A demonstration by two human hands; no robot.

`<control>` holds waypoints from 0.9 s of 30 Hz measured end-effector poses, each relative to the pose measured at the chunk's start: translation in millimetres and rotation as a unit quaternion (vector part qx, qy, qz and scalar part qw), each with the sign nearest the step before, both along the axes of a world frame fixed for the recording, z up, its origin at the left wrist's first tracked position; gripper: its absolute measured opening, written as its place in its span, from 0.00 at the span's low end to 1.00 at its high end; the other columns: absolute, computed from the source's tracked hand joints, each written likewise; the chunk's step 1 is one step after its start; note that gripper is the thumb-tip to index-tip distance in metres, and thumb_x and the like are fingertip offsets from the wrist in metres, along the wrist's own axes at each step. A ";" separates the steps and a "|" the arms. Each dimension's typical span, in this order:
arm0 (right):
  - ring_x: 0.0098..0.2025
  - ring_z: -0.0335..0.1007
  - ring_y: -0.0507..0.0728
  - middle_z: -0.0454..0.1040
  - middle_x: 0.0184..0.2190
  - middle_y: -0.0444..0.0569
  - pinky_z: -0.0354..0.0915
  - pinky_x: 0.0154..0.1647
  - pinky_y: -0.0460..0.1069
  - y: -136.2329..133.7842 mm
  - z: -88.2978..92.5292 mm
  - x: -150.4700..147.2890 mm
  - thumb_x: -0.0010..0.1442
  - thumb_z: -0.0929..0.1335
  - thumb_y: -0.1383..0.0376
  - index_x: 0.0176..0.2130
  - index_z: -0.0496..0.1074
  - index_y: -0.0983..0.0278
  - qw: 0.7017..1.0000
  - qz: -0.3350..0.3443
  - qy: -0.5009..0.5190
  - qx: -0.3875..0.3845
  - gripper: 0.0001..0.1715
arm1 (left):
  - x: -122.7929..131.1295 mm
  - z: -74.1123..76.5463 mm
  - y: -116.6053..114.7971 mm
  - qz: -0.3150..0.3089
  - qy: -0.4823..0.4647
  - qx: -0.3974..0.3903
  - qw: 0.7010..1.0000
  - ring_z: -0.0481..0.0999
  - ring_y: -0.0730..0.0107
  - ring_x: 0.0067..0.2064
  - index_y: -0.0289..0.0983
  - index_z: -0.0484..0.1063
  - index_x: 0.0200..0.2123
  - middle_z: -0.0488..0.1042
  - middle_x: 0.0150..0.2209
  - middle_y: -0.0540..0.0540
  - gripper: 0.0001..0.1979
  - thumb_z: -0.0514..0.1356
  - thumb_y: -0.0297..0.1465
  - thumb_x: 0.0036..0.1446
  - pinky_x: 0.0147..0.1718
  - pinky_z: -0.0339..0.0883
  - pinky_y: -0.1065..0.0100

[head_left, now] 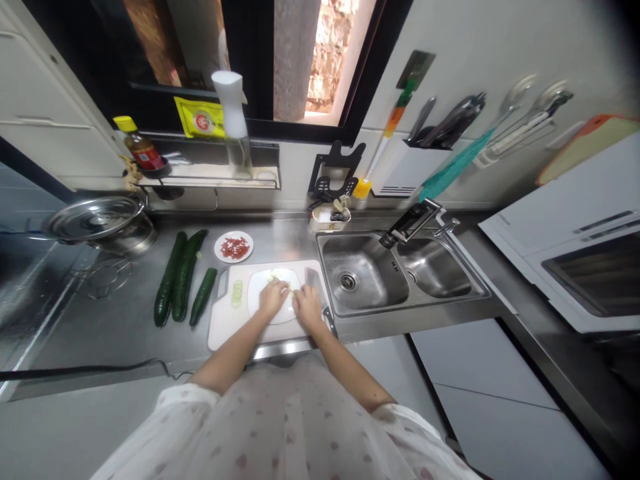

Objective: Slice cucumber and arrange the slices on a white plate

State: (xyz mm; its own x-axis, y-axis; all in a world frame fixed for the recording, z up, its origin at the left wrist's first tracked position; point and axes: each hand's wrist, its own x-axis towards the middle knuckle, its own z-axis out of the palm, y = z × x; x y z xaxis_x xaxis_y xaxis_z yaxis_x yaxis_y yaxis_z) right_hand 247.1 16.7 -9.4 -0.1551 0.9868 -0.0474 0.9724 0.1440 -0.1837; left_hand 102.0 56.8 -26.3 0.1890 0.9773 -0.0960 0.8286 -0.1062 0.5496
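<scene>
A white plate [257,283] rests on the white cutting board [223,330], with small pale green bits [274,275] on its far part. Over the plate's left side, my left hand [273,299] has its fingers closed; what they hold is too small to make out. My right hand [307,307] is over the right side, pinching what looks like a small pale green cucumber piece [293,292]. The two hands' fingertips nearly meet. Pale cucumber slices [237,293] lie in a row left of the plate. Right of it is a knife [329,320], its blade partly hidden by my right hand.
Whole cucumbers [183,277] and a shorter cucumber piece [203,297] lie left of the board. Behind is a small plate [219,248] of chopped red bits. A lidded pot [127,233] stands far left. The double sink [370,273] adjoins on the right.
</scene>
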 end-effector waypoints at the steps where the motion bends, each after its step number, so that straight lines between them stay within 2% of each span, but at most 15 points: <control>1: 0.46 0.58 0.61 0.67 0.46 0.55 0.57 0.42 0.52 0.2 -0.5 0.0 0.65 0.62 0.63 0.44 0.73 0.63 1.000 0.000 -0.001 0.003 0.13 | 0.1 -0.1 -0.1 0.001 0.001 0.000 1.000 0.72 0.65 0.49 0.41 0.76 0.44 0.73 0.46 0.45 0.11 0.56 0.35 0.62 0.47 0.63 0.69; 12: 0.44 0.58 0.60 0.67 0.45 0.55 0.58 0.41 0.52 -0.1 -6.2 0.5 0.63 0.63 0.64 0.44 0.74 0.63 0.998 0.012 0.028 0.047 0.13 | 0.7 3.9 -0.8 0.016 -0.013 -0.009 1.000 0.72 0.64 0.49 0.41 0.76 0.44 0.74 0.47 0.45 0.11 0.57 0.33 0.61 0.48 0.63 0.68; 17: 0.43 0.58 0.60 0.66 0.44 0.54 0.58 0.42 0.52 -1.8 -5.0 0.9 0.64 0.63 0.63 0.45 0.74 0.63 0.997 0.016 0.046 0.066 0.13 | 5.1 11.5 -6.0 0.046 -0.052 -0.006 0.998 0.73 0.65 0.46 0.41 0.75 0.46 0.74 0.44 0.46 0.13 0.58 0.30 0.58 0.46 0.64 0.68; 22: 0.44 0.57 0.60 0.66 0.43 0.53 0.57 0.43 0.51 -6.1 -1.0 2.5 0.63 0.63 0.65 0.44 0.74 0.63 0.995 0.013 0.067 0.075 0.12 | -0.8 20.3 -27.6 0.064 -0.105 0.028 0.992 0.74 0.66 0.42 0.39 0.76 0.42 0.75 0.40 0.46 0.11 0.58 0.31 0.57 0.43 0.65 0.68; 27: 0.45 0.57 0.60 0.67 0.43 0.54 0.58 0.45 0.52 -14.8 3.2 6.7 0.62 0.63 0.67 0.44 0.74 0.63 0.991 0.009 0.095 0.090 0.14 | -33.1 17.6 -56.7 0.087 -0.135 0.049 0.986 0.74 0.67 0.39 0.39 0.76 0.40 0.76 0.39 0.47 0.11 0.56 0.31 0.58 0.40 0.65 0.68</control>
State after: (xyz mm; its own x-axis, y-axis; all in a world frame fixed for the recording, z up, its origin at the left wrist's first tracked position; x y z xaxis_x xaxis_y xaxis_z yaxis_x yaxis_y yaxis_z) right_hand 253.8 1.9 -6.2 -0.1615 0.9736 0.1616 0.9199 0.2078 -0.3326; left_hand 68.8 0.1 -8.7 0.0239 0.9992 0.0311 0.6646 -0.0391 0.7461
